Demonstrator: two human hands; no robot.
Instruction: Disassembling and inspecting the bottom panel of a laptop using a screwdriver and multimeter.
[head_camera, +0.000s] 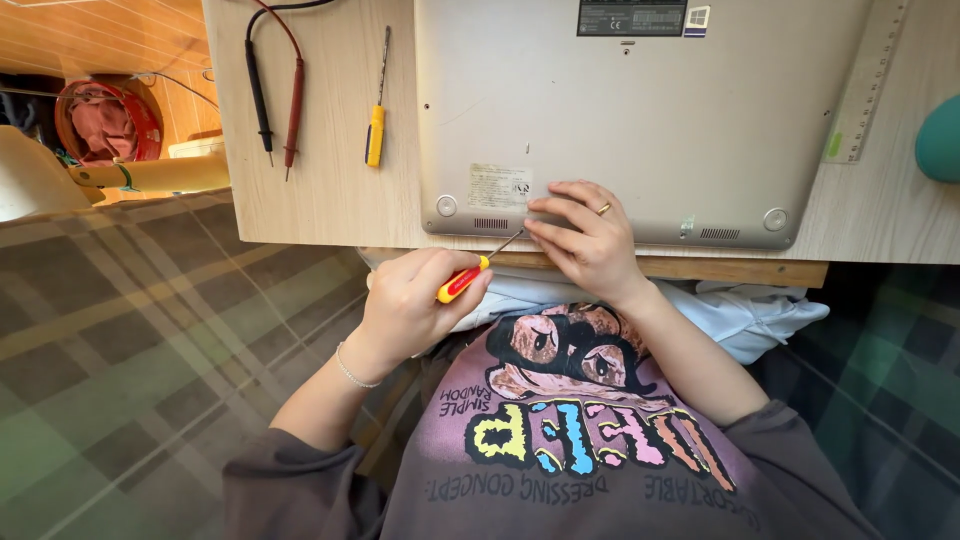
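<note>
A silver laptop (660, 120) lies bottom-up on a light wooden table (320, 200). My left hand (410, 305) is closed around a small screwdriver with a red and yellow handle (462, 281). Its thin shaft points up and right toward the laptop's near edge. My right hand (588, 243), with a ring on one finger, rests on the laptop's base beside a pale sticker (498, 186). Its fingertips meet the screwdriver's tip at the laptop's edge.
A yellow-handled screwdriver (376, 130) and a black probe (259, 95) and red probe (293, 105) with leads lie on the table left of the laptop. A clear ruler (866, 80) and a teal object (940, 138) are at the right. Plaid fabric (130, 330) covers the left.
</note>
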